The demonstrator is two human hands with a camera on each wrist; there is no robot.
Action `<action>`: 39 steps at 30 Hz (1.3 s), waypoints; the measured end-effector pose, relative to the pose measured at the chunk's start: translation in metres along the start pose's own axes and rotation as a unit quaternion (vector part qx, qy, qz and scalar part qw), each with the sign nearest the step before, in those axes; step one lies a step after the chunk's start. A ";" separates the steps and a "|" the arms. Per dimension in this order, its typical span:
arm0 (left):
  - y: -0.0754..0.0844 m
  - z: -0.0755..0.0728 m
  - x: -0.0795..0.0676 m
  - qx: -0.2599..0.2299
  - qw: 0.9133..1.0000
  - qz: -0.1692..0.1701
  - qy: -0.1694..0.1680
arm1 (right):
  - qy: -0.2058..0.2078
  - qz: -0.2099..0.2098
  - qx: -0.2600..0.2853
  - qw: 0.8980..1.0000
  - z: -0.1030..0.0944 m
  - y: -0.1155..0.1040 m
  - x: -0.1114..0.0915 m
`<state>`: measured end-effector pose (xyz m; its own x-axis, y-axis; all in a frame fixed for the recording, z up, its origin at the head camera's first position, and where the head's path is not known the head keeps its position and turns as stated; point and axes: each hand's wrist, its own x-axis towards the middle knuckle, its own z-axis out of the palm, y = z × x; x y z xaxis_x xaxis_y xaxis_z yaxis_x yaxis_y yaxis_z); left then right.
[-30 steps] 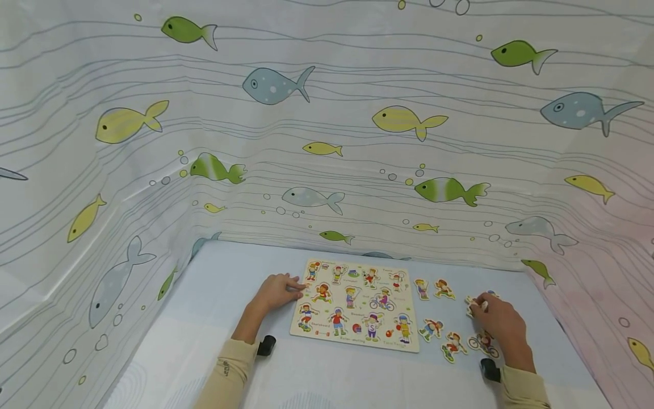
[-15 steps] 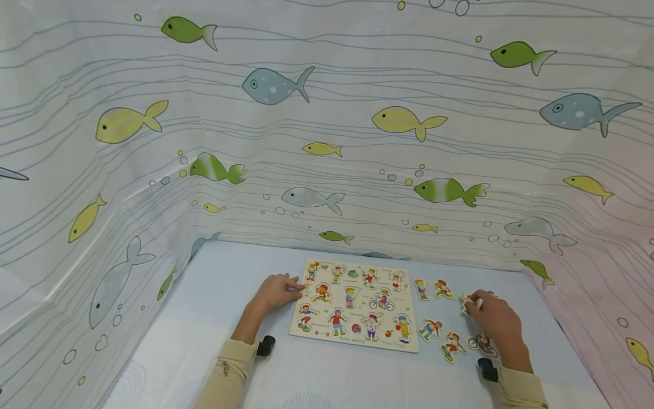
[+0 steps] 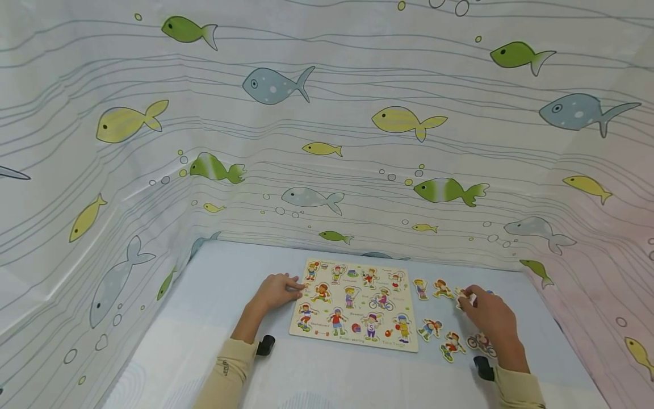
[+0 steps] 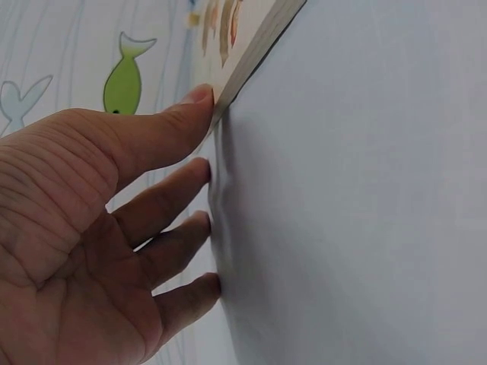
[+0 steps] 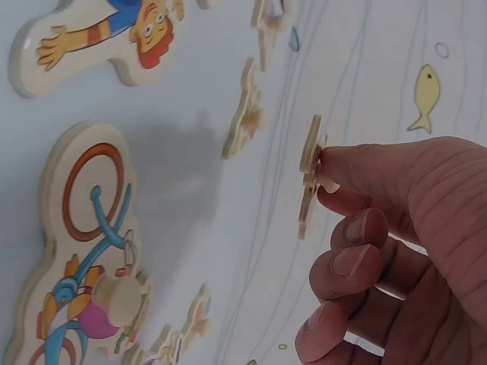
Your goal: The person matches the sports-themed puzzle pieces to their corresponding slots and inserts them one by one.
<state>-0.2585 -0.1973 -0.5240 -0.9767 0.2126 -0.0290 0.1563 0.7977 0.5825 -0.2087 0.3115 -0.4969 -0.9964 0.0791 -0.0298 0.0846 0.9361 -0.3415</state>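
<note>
My left hand (image 3: pixel 276 292) rests beside the left edge of a wooden peg puzzle board (image 3: pixel 339 295) printed with sports figures. In the left wrist view, its thumb touches the board's edge (image 4: pixel 262 53), while the other fingers reach out loosely extended. Off to the right, my right hand (image 3: pixel 493 318) pinches a small wooden puzzle piece (image 5: pixel 310 179) between thumb and index finger. That piece is seen edge-on in the right wrist view, held up off the table, so its picture is hidden. Below this hand lies a cyclist piece (image 5: pixel 93 251) with a round knob.
Several loose pieces lie right of the board: a golfer (image 3: pixel 420 289), a runner (image 3: pixel 442 288), a roller skater (image 3: pixel 430 329) and a skateboarder (image 3: pixel 452 346). Another piece (image 3: pixel 490 292) is partly hidden behind the right hand. A fish-patterned curtain (image 3: pixel 357 187) surrounds the table (image 3: pixel 327 375).
My right hand has moved left toward the board with the pinched puzzle piece, uncovering more of the cyclist piece. The left hand and the board have stayed put.
</note>
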 end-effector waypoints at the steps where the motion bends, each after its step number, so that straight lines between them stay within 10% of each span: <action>1: 0.000 0.000 0.000 0.000 1.000 0.000 0.000 | 0.002 -0.002 -0.001 1.000 -0.001 -0.001 0.000; 39: 0.000 0.000 0.000 0.007 1.000 -0.004 0.002 | 0.049 -0.084 -0.006 0.995 -0.006 -0.061 0.004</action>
<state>-0.2587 -0.1970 -0.5239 -0.9787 0.2030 -0.0299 0.1498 0.8068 0.5715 -0.2178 0.2571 -0.4705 -0.9919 -0.0458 0.1188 -0.0822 0.9429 -0.3227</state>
